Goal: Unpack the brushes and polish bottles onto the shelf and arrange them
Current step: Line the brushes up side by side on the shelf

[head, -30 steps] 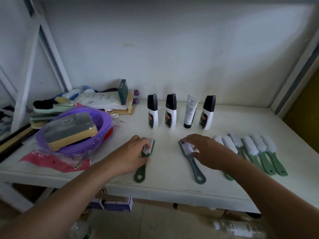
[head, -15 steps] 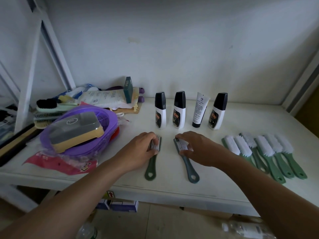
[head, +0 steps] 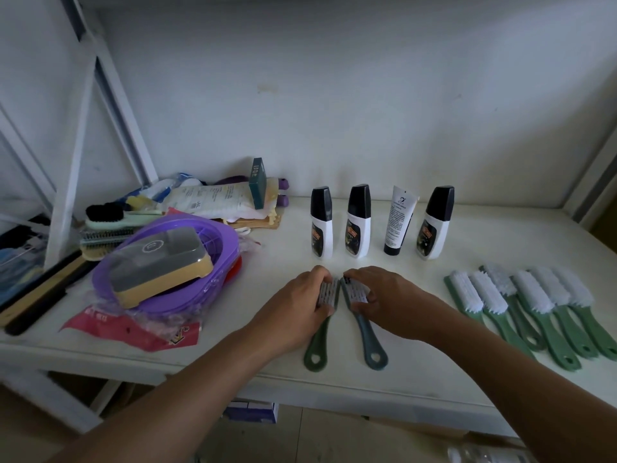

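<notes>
Two brushes lie side by side at the shelf's front middle, heads nearly touching. My left hand grips the head of the dark green brush. My right hand grips the head of the grey-blue brush. Behind them stand three black-capped polish bottles and a white tube in a row. Several light green brushes with white bristles lie in a row at the right.
The white shelf holds a purple basket with a boxed yellow sponge, over red plastic bags. Behind are packets, a green box and more brushes. Boxes sit below the shelf.
Both hands slid their brushes toward each other; the two brush heads now sit close together. The camera view shifted left, so the bottles and green brushes appear further right.
</notes>
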A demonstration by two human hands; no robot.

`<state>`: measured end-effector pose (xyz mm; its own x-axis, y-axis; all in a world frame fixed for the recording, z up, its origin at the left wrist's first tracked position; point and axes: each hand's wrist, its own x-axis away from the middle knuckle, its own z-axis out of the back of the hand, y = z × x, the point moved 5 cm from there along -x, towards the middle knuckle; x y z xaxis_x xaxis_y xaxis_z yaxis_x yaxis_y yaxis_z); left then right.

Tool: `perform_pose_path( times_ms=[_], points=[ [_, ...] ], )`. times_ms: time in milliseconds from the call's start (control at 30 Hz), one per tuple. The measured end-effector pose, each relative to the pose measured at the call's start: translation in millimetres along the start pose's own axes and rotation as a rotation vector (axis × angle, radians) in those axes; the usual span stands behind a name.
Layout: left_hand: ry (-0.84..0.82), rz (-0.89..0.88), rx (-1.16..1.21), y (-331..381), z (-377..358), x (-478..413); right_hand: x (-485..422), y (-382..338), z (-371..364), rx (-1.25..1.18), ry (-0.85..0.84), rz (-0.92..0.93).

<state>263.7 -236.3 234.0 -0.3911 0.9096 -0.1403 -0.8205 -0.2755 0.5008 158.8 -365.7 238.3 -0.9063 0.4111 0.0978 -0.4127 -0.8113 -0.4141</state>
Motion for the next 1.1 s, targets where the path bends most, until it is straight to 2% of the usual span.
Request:
perform_pose_path(
  times_ms=[267,600,1100],
  points=[
    [0.039,0.007,-0.038,2.1,-1.2,-0.9,3.5,-2.4,1.0,-0.018,0.003,0.003],
    [0.013,0.054,0.048,0.5,-6.2,-5.9,5.9,-7.6,-3.1,-0.010,0.119,0.060],
    [0.010,0.131,0.087,-6.3,-4.7,-10.2,2.1,-9.5,-7.7,-0.107,0.167,0.049]
  ],
)
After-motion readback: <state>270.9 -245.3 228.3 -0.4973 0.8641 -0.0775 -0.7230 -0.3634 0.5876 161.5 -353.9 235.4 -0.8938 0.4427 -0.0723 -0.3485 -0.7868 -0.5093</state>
